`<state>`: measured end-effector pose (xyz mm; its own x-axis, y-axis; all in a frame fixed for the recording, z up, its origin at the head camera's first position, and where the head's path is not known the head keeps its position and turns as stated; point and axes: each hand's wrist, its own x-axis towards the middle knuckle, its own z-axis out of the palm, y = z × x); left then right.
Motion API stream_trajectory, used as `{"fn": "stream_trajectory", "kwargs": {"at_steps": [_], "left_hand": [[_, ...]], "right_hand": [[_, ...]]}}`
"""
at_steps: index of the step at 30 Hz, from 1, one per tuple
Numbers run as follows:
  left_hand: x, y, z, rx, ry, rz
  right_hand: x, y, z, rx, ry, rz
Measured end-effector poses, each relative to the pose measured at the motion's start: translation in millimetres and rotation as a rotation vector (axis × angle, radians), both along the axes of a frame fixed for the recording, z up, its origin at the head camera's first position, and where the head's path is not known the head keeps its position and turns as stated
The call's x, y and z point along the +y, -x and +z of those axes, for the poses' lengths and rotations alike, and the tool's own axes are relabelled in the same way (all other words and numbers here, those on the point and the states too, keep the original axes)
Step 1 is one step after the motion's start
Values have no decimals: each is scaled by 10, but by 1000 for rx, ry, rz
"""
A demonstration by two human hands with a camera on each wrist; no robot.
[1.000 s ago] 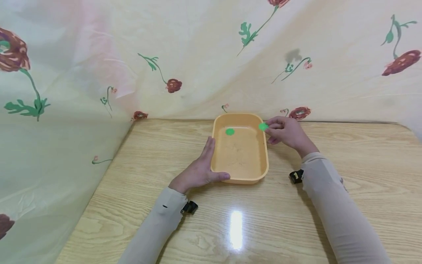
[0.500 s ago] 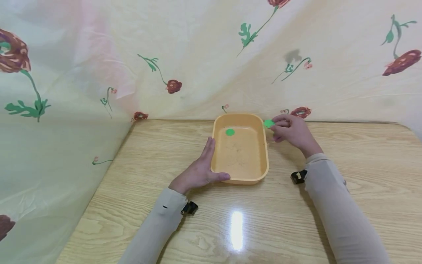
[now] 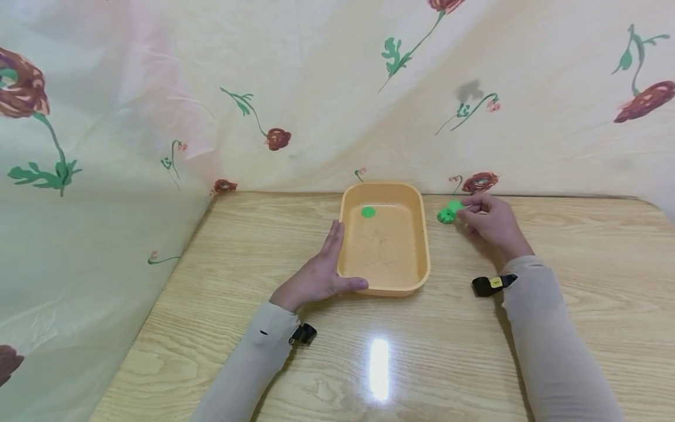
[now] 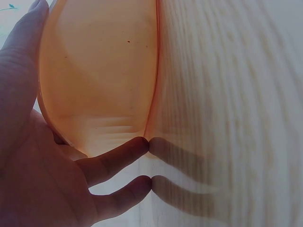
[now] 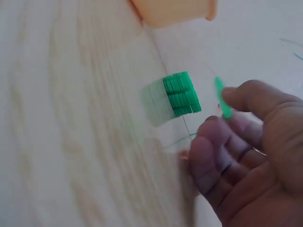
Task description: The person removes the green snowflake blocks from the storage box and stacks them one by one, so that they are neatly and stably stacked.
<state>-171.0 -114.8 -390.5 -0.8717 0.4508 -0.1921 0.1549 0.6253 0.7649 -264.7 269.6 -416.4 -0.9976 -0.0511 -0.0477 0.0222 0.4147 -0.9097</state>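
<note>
My right hand (image 3: 490, 221) pinches a thin green disc (image 3: 456, 206) between thumb and fingers, just right of a short stack of green pieces (image 3: 445, 217). In the right wrist view the disc (image 5: 222, 98) appears nearly edge-on, apart from the stack (image 5: 182, 94), whose several thin layers show from the side. My left hand (image 3: 316, 271) rests against the near left corner of an orange plastic tub (image 3: 384, 290), with straight fingers along its left side and the thumb over the near rim. Another green disc (image 3: 368, 212) lies inside the tub, toward its far end.
The tub and stack stand on a wood-grain table (image 3: 237, 264). A flower-patterned sheet (image 3: 327, 88) hangs close behind them and along the left. Black wrist straps (image 3: 487, 286) sit at both cuffs.
My right hand has moved right, away from the tub's right rim, with the disc still pinched. The green stack now shows beside it. My left hand and the tub have stayed put.
</note>
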Motion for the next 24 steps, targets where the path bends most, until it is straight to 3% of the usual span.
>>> {"fn": "stream_trajectory", "kwargs": {"at_steps": [3,9,24], "left_hand": [[4,2,-2,1,3,-2],[16,11,5,-16,12,15],[20,13,15,-15,14,20]], "right_hand": [[-1,3,-55,-15,31,5],[-20,18,-73,13,-58,49],[-42,17,-50,-30,-115,71]]}}
